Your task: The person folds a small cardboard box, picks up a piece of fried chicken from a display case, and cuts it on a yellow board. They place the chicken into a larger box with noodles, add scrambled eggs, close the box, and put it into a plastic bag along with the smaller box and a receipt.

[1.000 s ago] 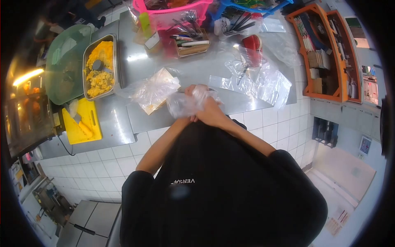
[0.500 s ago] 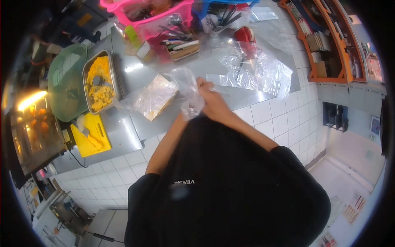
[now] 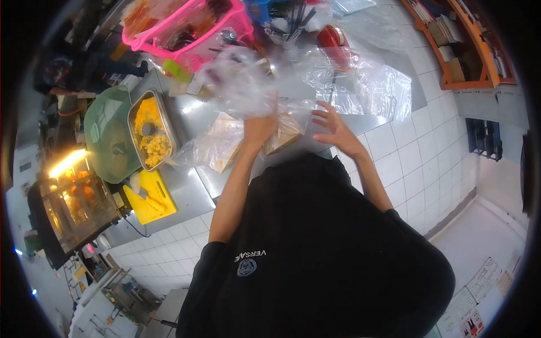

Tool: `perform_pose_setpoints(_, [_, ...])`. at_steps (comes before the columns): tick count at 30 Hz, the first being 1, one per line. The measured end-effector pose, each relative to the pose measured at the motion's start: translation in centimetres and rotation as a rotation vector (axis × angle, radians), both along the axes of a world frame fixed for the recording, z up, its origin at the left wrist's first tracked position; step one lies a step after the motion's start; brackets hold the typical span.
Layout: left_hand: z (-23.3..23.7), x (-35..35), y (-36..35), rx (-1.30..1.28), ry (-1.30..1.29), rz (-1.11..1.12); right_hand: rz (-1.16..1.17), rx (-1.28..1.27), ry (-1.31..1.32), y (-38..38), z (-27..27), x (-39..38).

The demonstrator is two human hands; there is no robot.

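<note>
My left hand (image 3: 260, 130) is closed on a clear plastic bag (image 3: 239, 84), whose upper part is blurred and spreads over the steel counter. To the right, my right hand (image 3: 337, 132) is open with its fingers apart, close to the bag's edge. Just beside my left hand, a pale boxy package (image 3: 286, 134) shows under clear plastic. Another pale package (image 3: 225, 135), also in clear plastic, lies left of that hand. My left fingertips are partly hidden by the film.
A steel tray (image 3: 173, 141) of yellow food stands at left, near a green lid-like cover (image 3: 112, 152) and a yellow cutting board (image 3: 151, 197). Behind are a pink basket (image 3: 194, 34), a red object (image 3: 332, 38) and clear plastic sheets (image 3: 383, 90). Further left is a lit display case (image 3: 73, 197).
My hands, close together before, have separated: the left moved up over the counter with the bag, the right moved rightward and opened. A second package now shows between them.
</note>
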State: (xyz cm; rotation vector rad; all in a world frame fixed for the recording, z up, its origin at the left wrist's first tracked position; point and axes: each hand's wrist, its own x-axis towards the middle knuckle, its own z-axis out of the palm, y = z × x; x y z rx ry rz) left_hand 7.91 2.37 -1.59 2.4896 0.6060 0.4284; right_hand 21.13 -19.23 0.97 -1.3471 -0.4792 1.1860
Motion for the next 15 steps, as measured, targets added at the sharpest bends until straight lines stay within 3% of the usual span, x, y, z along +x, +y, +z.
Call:
perform_pose_setpoints(1, [2.5,0.7,0.0,-0.078,0.004,0.089,-0.007,0.083,0.197,0.4,-0.3,-0.6])
perform_pose_setpoints(3, [9.8,2.3,-1.2,-0.520,-0.007,0.321,0.003,0.333,0.539,2.6,0.3,-2.6])
perform_pose_setpoints(5, [10.1,2.0,-1.1,-0.636,-0.007,0.413,-0.036,0.503,0.807,4.4,-0.1,-3.6])
perform_pose_setpoints(6, [9.4,1.6,-1.0,-0.541,-0.016,0.361,-0.021,0.585,0.745,5.2,-0.7,-3.6])
perform_pose_setpoints(10, [4.7,-1.3,-1.3,0.084,-0.005,-0.048,-0.184,0.295,1.062,5.4,-4.2,-2.6])
perform_pose_setpoints(12, [6.6,-1.7,-2.3,0.160,0.072,-0.187,-0.113,0.179,1.068,5.0,-7.2,-2.4])
perform_pose_setpoints(15, [9.5,-1.8,-3.1,0.284,0.183,-0.390,0.214,-0.055,0.920,3.7,-13.5,-1.3])
